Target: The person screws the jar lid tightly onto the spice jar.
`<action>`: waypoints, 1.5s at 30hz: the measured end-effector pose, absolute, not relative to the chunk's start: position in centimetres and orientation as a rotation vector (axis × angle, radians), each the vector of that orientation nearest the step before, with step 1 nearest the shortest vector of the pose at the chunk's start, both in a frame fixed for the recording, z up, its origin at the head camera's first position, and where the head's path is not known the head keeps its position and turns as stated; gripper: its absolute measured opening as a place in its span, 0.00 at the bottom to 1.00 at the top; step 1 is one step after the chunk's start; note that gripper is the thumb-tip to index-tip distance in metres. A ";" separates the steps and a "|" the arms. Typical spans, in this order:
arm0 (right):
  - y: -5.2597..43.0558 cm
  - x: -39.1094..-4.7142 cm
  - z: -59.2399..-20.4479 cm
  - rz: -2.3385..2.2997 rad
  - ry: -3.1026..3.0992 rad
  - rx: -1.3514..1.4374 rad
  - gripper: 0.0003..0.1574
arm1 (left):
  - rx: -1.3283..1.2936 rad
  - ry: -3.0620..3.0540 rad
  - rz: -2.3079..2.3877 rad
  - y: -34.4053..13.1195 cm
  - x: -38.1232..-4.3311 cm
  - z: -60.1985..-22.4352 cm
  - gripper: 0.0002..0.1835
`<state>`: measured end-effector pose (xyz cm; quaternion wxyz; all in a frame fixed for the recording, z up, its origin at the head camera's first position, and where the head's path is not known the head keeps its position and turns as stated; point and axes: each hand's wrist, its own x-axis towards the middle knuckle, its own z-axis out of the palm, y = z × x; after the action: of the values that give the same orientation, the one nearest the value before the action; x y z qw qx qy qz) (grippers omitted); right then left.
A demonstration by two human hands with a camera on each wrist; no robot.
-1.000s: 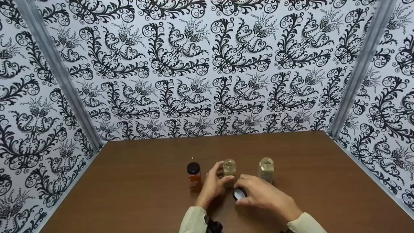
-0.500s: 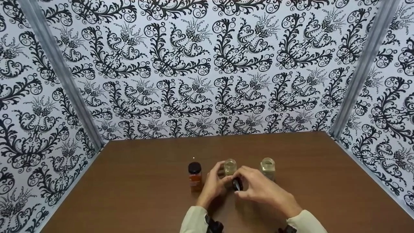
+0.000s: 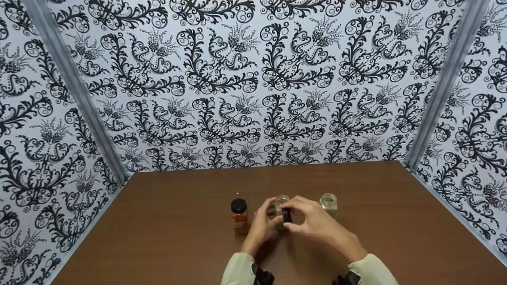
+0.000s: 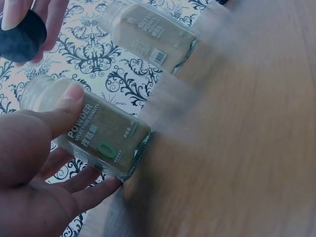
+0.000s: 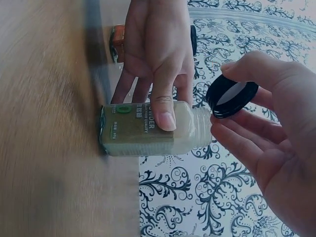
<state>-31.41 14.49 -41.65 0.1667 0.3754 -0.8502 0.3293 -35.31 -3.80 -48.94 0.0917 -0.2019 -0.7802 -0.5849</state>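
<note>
My left hand [image 3: 263, 225] grips a glass spice jar [image 5: 143, 129] of pale brown powder, thumb on one side and fingers round the other. The jar is uncapped, its threaded neck bare, and it stands upright on the table. Between the thumb and fingers of my right hand [image 3: 315, 221] is a black screw lid [image 5: 232, 96], pinched by its edge and tilted, its white inside showing in the right wrist view. The lid is close to the jar's mouth, apart from it. In the head view the right fingers partly cover that jar.
A second uncapped powder jar [image 3: 328, 202] stands to the right, partly behind my right hand. Left of my left hand is an orange-red spice jar [image 3: 239, 221] with a black lid. The brown table [image 3: 178, 221] ends at patterned walls [image 3: 222, 99].
My right hand has raised the lid up toward the open jar and turned it from facing the camera to edge-on. The left hand keeps its hold on the jar.
</note>
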 end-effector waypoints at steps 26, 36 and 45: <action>12.7 -33.6 -42.4 1.324 -2.257 0.623 0.25 | -0.567 -2.347 -1.818 -3.8 -35.2 -48.9 0.25; 12.6 -34.2 -43.0 1.305 -2.162 0.644 0.21 | -0.621 -2.316 -1.817 -3.9 -35.4 -49.1 0.26; 12.4 -34.6 -43.8 1.322 -2.175 0.571 0.21 | -0.620 -2.305 -1.849 -4.0 -35.3 -49.1 0.27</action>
<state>-34.58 12.44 -43.82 0.2636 0.2111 -0.8043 0.4889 -35.25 -4.01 -49.10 0.0610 -0.2049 -0.7621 -0.6111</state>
